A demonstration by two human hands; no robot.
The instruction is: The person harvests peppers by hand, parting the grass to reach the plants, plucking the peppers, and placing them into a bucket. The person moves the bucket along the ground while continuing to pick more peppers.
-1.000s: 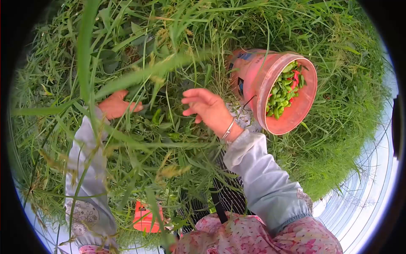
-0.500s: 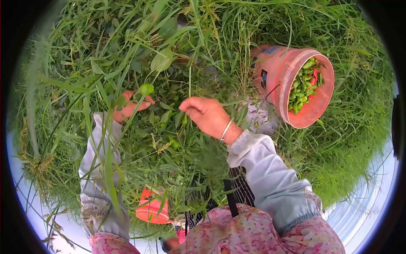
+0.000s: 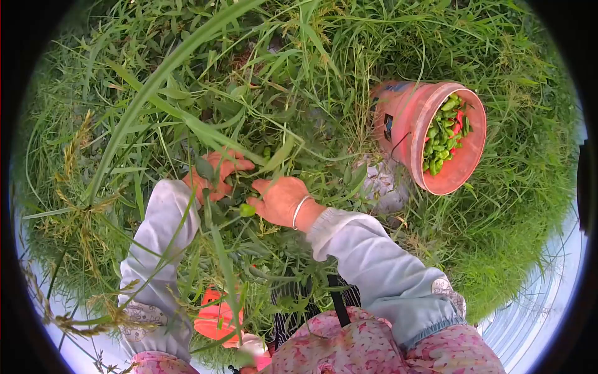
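Among leafy pepper plants, my right hand [image 3: 281, 201] is bent with its fingertips against a green pepper [image 3: 247, 210]; its far fingers are partly hidden. To its left, my left hand [image 3: 215, 174] reaches into the foliage, fingers spread and slightly curled, with a leaf partly covering it. I see nothing held in it. Another small green pepper [image 3: 267, 152] shows between the leaves just above both hands. A pinkish-red bucket [image 3: 418, 128] leans on its side at the right, holding green and some red peppers [image 3: 443, 137].
Long grass blades [image 3: 165, 71] cross in front of the left arm. A pale plastic sheet [image 3: 383, 184] lies beside the bucket. At the bottom, an orange-red bucket [image 3: 217, 318] stands near another person, partly visible. Dense grass surrounds everything.
My right hand has moved down and left to the green pepper. My left hand has moved right, closer to it. A long grass blade now crosses the upper left.
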